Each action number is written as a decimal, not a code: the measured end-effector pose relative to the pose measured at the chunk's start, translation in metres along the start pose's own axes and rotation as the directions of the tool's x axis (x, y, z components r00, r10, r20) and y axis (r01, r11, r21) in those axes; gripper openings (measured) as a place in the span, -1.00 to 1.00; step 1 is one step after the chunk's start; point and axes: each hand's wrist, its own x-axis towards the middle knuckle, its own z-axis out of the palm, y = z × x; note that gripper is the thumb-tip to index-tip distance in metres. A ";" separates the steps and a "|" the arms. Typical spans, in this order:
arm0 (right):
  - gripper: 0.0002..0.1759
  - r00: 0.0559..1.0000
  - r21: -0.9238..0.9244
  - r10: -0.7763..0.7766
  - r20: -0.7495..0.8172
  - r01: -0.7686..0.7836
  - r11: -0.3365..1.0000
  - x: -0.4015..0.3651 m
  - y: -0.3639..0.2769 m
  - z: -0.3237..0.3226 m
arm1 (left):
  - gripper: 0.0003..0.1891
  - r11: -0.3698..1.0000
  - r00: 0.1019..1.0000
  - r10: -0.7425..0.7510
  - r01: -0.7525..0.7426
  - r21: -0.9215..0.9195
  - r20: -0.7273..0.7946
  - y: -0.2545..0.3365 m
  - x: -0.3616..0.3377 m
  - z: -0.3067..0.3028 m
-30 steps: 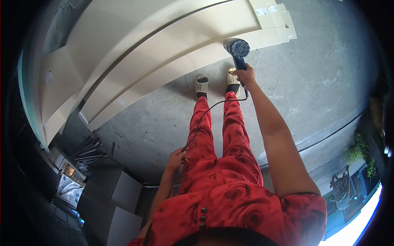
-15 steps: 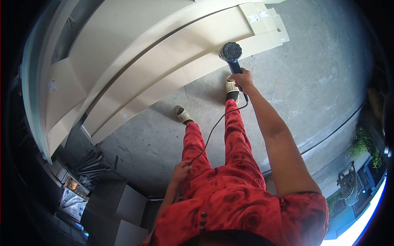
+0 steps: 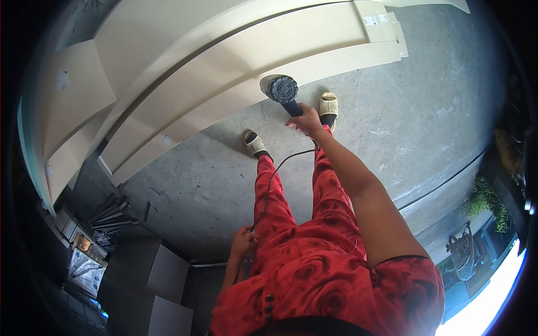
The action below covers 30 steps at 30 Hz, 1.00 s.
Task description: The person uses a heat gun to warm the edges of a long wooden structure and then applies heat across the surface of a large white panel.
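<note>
My right hand (image 3: 305, 119) is stretched out in front of me, gripping the handle of a dark heat gun (image 3: 282, 89). The gun's round rear faces me and its nose points at the edge of a long cream panel (image 3: 235, 67). A black cord (image 3: 274, 173) runs from the handle down along my red trousers to my left hand (image 3: 243, 242), which is closed on it at my hip. My feet in woven slippers stand on the concrete next to the lowest panel.
Several long cream panels (image 3: 168, 33) lie stacked across the concrete floor (image 3: 426, 106) ahead and to the left. Grey boxes (image 3: 162, 269) and metal bars (image 3: 109, 215) sit lower left. A step edge (image 3: 443, 179) runs at right, with plants (image 3: 485, 201) beyond.
My right hand has carried the heat gun leftward along the panel edge. My feet have shifted, the left one stepping forward. The left hand still holds the cord.
</note>
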 end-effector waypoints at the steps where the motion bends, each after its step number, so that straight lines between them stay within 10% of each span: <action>1: -0.51 1.000 -0.012 -0.005 -0.004 0.005 1.000 0.000 -0.001 0.008 | -0.69 0.999 0.999 -0.041 0.042 -0.034 0.016 -0.001 0.000 0.004; 18: -0.47 0.999 -0.218 0.030 -0.017 -0.033 0.975 0.021 -0.009 0.030 | -0.73 0.994 1.000 -0.009 0.006 -0.110 -0.029 -0.043 0.013 0.005; 27: -0.47 0.998 -0.251 0.057 0.011 -0.052 0.967 0.022 -0.010 0.029 | -0.74 0.981 0.984 0.161 -0.169 0.100 0.078 -0.066 0.021 0.024; 30: -0.46 1.000 -0.323 0.022 0.001 -0.020 0.946 0.024 -0.006 0.030 | -0.66 0.795 0.906 0.399 -0.419 0.439 0.144 -0.069 0.021 0.029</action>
